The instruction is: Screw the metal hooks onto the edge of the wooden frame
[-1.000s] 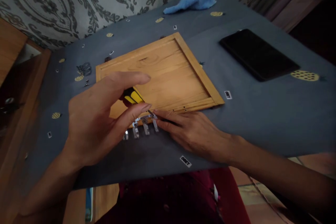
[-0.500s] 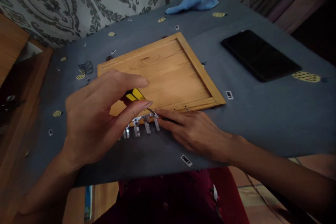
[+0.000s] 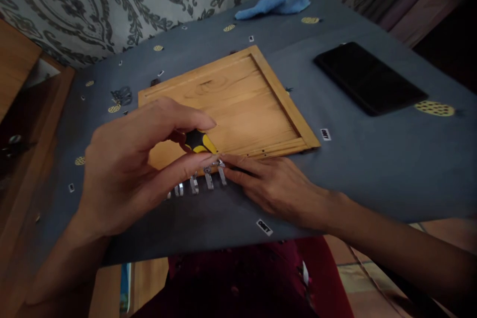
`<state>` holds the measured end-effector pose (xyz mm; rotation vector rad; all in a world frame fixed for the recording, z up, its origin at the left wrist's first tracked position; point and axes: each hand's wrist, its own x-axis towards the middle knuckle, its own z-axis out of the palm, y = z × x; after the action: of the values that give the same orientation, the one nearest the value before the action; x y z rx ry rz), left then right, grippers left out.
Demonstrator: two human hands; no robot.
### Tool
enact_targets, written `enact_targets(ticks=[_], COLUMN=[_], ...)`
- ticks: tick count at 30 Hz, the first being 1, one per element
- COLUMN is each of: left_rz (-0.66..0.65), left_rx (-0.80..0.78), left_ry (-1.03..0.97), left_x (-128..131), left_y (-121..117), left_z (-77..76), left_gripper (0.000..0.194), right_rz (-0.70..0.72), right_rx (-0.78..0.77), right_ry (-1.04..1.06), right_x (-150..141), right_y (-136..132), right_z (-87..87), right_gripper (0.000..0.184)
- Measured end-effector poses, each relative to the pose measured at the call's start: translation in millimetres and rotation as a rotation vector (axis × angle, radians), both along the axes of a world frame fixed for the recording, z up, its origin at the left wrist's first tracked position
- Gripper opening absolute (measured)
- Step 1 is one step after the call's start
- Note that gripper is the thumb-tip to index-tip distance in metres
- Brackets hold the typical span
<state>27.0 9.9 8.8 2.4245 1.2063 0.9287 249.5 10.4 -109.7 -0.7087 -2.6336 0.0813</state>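
A wooden panel (image 3: pixel 242 104) with a raised frame lies on the grey-blue cloth. Along its near edge sits a metal rack of several silver hooks (image 3: pixel 201 181). My left hand (image 3: pixel 130 169) is closed around a yellow-and-black screwdriver (image 3: pixel 199 141), thumb and fingers pinching the handle, with the tip down at the hook rack. My right hand (image 3: pixel 276 186) lies flat beside it, its fingertips pressing on the right end of the rack.
A black phone (image 3: pixel 368 77) lies at the right on the cloth-covered table (image 3: pixel 372 159). A blue rag (image 3: pixel 278 0) is at the far edge. Small dark metal parts (image 3: pixel 121 94) lie left of the panel. A patterned wall stands behind; wooden furniture (image 3: pixel 15 64) is at the left.
My left fingers have rolled the screwdriver handle, so more black shows, and the hand has dropped slightly toward the rack. My right hand has stayed put.
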Motion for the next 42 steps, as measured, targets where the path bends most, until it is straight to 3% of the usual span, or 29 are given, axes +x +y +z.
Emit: enact_targets(ticks=[5,13,18,25,37,40,42], left_rz=[0.060,-0.071,-0.074,0.046,-0.042,0.003,0.100], left_rx=[0.034,-0.056,0.015,0.059,0.070,0.082,0.091], left_ry=[0.010,-0.035,-0.038,0.047,0.191,0.176,0.182], left_x=[2,-5,3,-2,-5,-6,-6], left_y=[-1,8,2,-1,0,-4,-8], left_z=[-5.0,-1.4,-5.4,-2.9,6.8,9.4,12.2], left_gripper=[0.031,0.028,0.033,0.028,0.026,0.025,0.021], right_rz=[0.007,0.010,0.007,0.015,0.006,0.005,0.008], right_rx=[-0.012,-0.023,0.002,-0.006,0.018,0.000,-0.019], right_ry=[-0.004,-0.028,0.026,0.006,0.043,0.043,0.032], right_x=[0,0,0,0,0,0,0], right_y=[1,0,0,1,1,0,0], right_z=[-0.1,1.1,0.3,-0.2,-0.4,0.7,0.6], right_gripper=[0.043,0.045,0.043,0.044,0.041,0.040,0.039])
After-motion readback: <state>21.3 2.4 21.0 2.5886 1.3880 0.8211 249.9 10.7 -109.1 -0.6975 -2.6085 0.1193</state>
